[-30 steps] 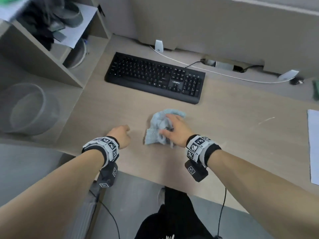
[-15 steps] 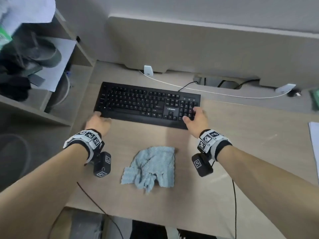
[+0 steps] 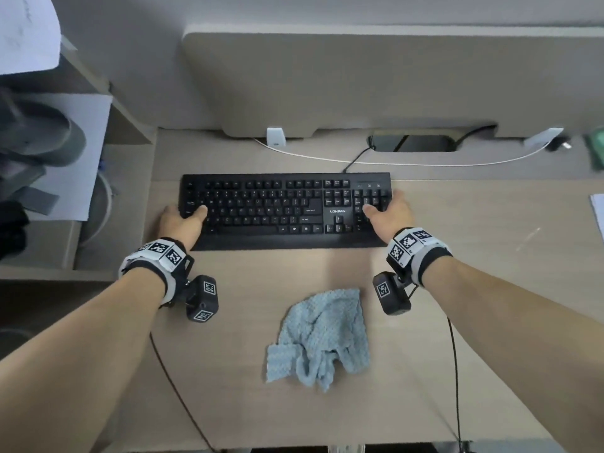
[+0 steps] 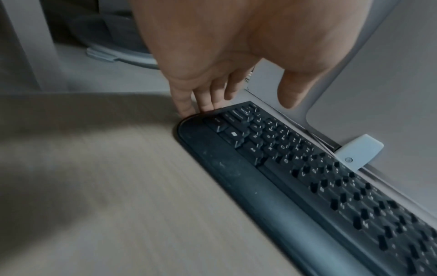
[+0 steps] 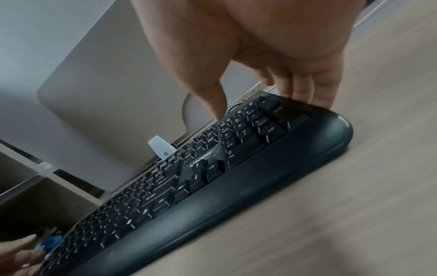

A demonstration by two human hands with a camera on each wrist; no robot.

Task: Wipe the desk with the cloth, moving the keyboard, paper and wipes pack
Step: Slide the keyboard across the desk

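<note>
The black keyboard [image 3: 284,210] lies across the back middle of the desk [image 3: 474,322]. My left hand [image 3: 181,220] hooks its fingers round the keyboard's left end, thumb over the keys. My right hand [image 3: 387,212] grips the right end, thumb on the number keys. The left wrist view shows the left hand [image 4: 238,104] with fingertips on the end of the keyboard [image 4: 307,186]. In the right wrist view the right hand [image 5: 262,108] pinches the keyboard [image 5: 212,177]. A crumpled light blue cloth [image 3: 323,335] lies loose between my forearms. Paper [image 3: 598,217] and a green pack [image 3: 598,152] show at the right edge.
A shelf unit [image 3: 65,158] with clutter stands left of the desk. A beige partition [image 3: 359,83] closes the back, with a white clip [image 3: 276,137], a white cable [image 3: 392,163] and a cable opening [image 3: 411,143] just behind the keyboard. Thin black cords hang over the desk's front edge.
A second ago my right hand lay on the cloth. Both hands left it and reached the keyboard's two ends; since half a second ago the thumbs have come over the keys.
</note>
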